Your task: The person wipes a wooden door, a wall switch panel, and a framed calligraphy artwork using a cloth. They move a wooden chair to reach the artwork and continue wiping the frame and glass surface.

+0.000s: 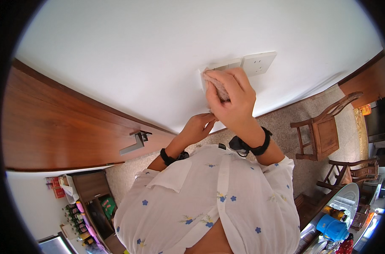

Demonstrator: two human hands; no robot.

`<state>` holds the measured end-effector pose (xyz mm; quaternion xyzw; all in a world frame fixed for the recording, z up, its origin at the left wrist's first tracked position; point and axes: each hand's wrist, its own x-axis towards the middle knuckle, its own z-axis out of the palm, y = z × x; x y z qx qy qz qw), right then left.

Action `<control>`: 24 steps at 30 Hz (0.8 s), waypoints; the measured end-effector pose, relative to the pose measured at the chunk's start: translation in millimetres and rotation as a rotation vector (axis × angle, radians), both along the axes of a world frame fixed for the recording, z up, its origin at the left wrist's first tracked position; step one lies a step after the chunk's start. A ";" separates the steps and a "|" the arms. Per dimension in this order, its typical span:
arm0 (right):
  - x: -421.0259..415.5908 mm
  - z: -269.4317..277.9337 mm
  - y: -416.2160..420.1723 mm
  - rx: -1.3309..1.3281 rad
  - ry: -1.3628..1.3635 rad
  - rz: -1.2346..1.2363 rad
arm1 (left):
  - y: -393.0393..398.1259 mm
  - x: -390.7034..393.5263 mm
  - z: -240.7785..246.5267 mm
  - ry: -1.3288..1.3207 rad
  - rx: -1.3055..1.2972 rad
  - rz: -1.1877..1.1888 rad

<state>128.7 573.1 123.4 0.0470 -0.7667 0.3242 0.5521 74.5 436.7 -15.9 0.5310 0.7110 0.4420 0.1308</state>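
Note:
My right hand [235, 92] grips a bunched pinkish-brown cloth [220, 89] and presses it to the left end of a white wall switch plate [226, 65]. The hand and cloth cover much of that plate. Just right of it is a white socket plate [259, 63] with several slots. My left hand [197, 128] is lower, close to the white wall [132, 60], with its fingers drawn together. Its fingertips pass behind my right hand, so I cannot see whether they hold anything.
A brown wooden door [68, 123] with a metal lever handle [133, 144] stands at left. Wooden chairs [326, 139] are on the speckled floor at right. A glass-topped table [345, 197] holds a blue container [332, 227]. Behind at left, bottles [75, 219] line a cabinet [89, 184].

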 end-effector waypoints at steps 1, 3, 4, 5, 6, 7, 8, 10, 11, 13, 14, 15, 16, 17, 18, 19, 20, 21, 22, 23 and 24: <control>-4.9 0.4 1.3 0.005 0.045 -0.014 | 0.8 1.2 8.4 -0.020 0.014 -0.013; -6.9 -4.1 1.1 0.102 -0.013 0.000 | 2.2 0.8 9.1 -0.025 0.022 -0.023; -5.7 -7.6 0.2 0.166 -0.051 -0.026 | 2.9 -0.8 2.1 -0.011 0.016 -0.020; -4.3 -11.8 -0.7 0.230 -0.089 -0.051 | 2.1 -2.4 -4.4 0.004 0.011 -0.017; -3.0 -19.0 -0.3 0.256 -0.096 -0.066 | 1.8 -3.8 -10.7 0.011 0.010 -0.018; -1.7 -28.4 0.1 0.285 -0.103 -0.080 | 1.6 -4.9 -15.3 0.019 0.011 -0.017; 0.1 -38.2 0.7 0.314 -0.110 -0.094 | 0.9 -5.3 -19.0 0.027 0.013 -0.016; 6.2 -61.1 3.5 0.330 -0.240 -0.076 | -2.0 -6.1 -15.1 0.008 -0.043 -0.016; 11.6 -70.3 5.2 0.338 -0.305 -0.070 | -3.4 -5.6 -12.4 -0.001 -0.071 -0.019; 20.4 -80.8 11.6 0.239 -0.377 0.009 | -3.7 -5.4 -9.7 -0.016 -0.077 -0.013; 24.5 -85.0 14.2 0.188 -0.413 0.046 | -4.1 -4.3 -8.2 -0.024 -0.079 -0.013; 27.5 -79.6 15.1 0.134 -0.401 0.051 | -3.7 -2.9 -3.0 -0.046 -0.096 -0.004; 30.6 -71.6 15.2 0.080 -0.389 0.055 | -3.5 -1.0 3.9 -0.069 -0.112 0.003; 34.2 -66.5 14.7 0.026 -0.377 0.058 | -3.7 1.9 7.6 -0.091 -0.128 0.009; 37.1 -63.2 14.8 -0.023 -0.371 0.071 | -2.8 3.3 6.5 -0.104 -0.110 0.004; 37.7 -58.8 17.2 -0.069 -0.353 0.079 | 0.9 2.0 8.1 -0.107 -0.088 -0.005; 40.0 -54.6 19.0 -0.114 -0.335 0.088 | 1.6 4.6 11.3 -0.124 -0.123 -0.011; 40.8 -53.6 21.0 -0.127 -0.353 0.108 | 2.8 3.5 -0.3 -0.075 -0.043 -0.011; 43.9 -52.8 19.5 -0.271 -0.399 0.154 | 5.5 2.0 -7.2 -0.077 -0.055 -0.019; 48.1 -50.7 17.1 -0.410 -0.441 0.208 | 7.8 2.6 -7.6 -0.079 -0.063 -0.023; 50.9 -50.6 17.4 -0.492 -0.467 0.249 | 9.0 4.0 -4.3 -0.094 -0.103 -0.040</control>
